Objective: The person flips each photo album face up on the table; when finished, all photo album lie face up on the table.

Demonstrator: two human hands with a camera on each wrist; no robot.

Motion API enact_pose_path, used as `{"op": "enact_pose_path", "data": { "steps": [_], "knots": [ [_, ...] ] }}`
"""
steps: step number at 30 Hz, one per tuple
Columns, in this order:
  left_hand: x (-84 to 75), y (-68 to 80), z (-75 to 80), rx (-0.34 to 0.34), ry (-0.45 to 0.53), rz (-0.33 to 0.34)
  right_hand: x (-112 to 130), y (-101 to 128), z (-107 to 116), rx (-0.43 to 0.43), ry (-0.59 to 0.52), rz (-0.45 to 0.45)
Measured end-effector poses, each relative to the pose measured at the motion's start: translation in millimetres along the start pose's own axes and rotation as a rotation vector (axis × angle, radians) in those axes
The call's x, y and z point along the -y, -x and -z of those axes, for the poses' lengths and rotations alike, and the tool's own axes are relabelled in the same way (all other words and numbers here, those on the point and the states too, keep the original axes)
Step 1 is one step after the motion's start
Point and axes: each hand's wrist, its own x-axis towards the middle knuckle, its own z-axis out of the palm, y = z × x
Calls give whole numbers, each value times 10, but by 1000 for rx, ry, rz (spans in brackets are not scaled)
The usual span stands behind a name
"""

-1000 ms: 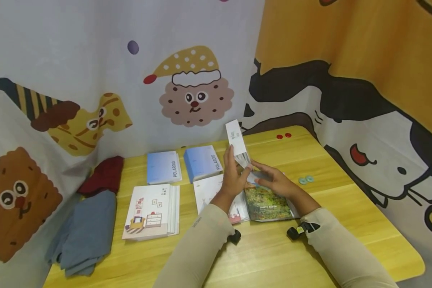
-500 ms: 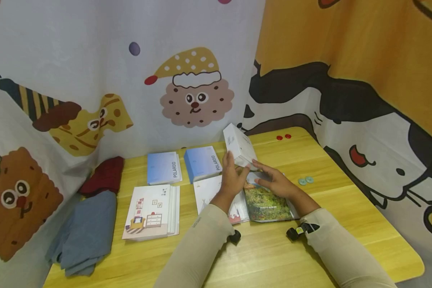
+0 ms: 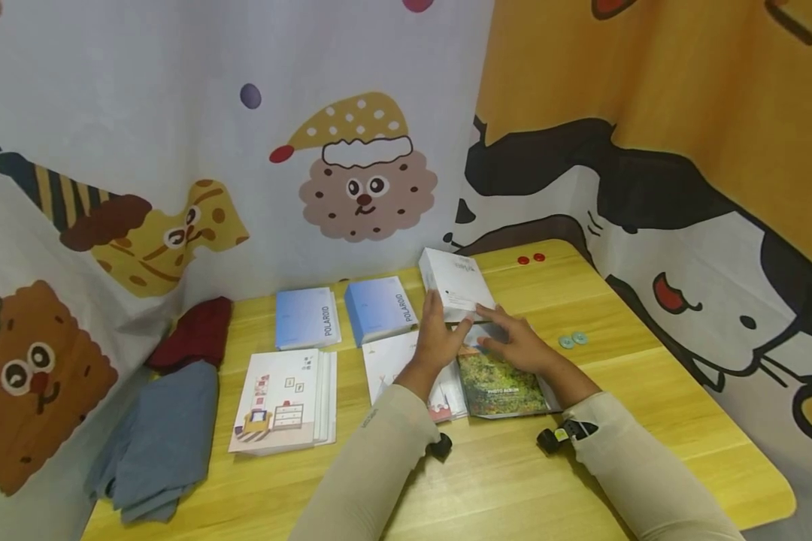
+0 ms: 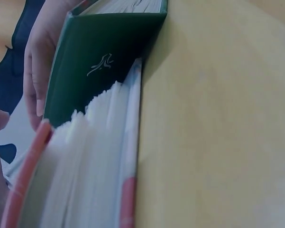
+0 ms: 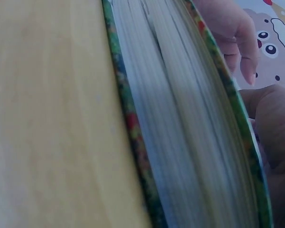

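A thick white book-like album (image 3: 456,282) lies at the back of the table, tilted slightly. My left hand (image 3: 436,338) holds its near left corner, fingers along the side and thumb in front. At its near right corner my right hand (image 3: 524,346) grips the front edge. Below the hands is a photo album (image 3: 504,387) with a leafy landscape cover; its page edges show in the right wrist view. Left of it, partly covered by my left arm, lies a white illustrated album (image 3: 389,364). The wrist views hide the held album.
Two blue POLAROID albums, a left one (image 3: 303,317) and a right one (image 3: 379,309), lie behind a pair of stacked illustrated albums (image 3: 280,402). Grey cloth (image 3: 165,443) and dark red cloth (image 3: 196,334) sit left. Green buttons (image 3: 572,340) and red buttons (image 3: 531,259) lie right.
The white album has come down from a raised, steeply tilted position to nearly flat at the table's back, its broad cover now facing up. Both hands stay at its near edge.
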Motion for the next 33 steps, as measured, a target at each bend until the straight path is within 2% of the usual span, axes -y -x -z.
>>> {"op": "enact_pose_path", "data": {
  "steps": [4,8,10,16,21,23,28,30,33],
  "knots": [
    [35,-11,2,60,-39,-43,7,-9,-3,-6,42,-42],
    [67,-21,15,73,-80,-121,4,-45,-32,-16,84,-51],
    [62,-21,25,69,-107,-132,-3,-61,-47,-20,95,-49],
    [-6,5,25,98,-212,-62,-17,-67,-49,-18,100,-40],
    [-98,32,65,162,-328,0,-25,-79,-53,-18,101,-28],
    [-143,65,124,190,-373,4,-26,-86,-59,-14,97,-22],
    [-262,254,336,224,-423,-59,-15,-66,-26,-19,86,-24],
    [-286,367,463,220,-423,-82,-10,-41,-1,-28,83,-26],
    [-240,533,707,186,-458,-91,-17,8,32,-46,80,-30]
  ]
}}
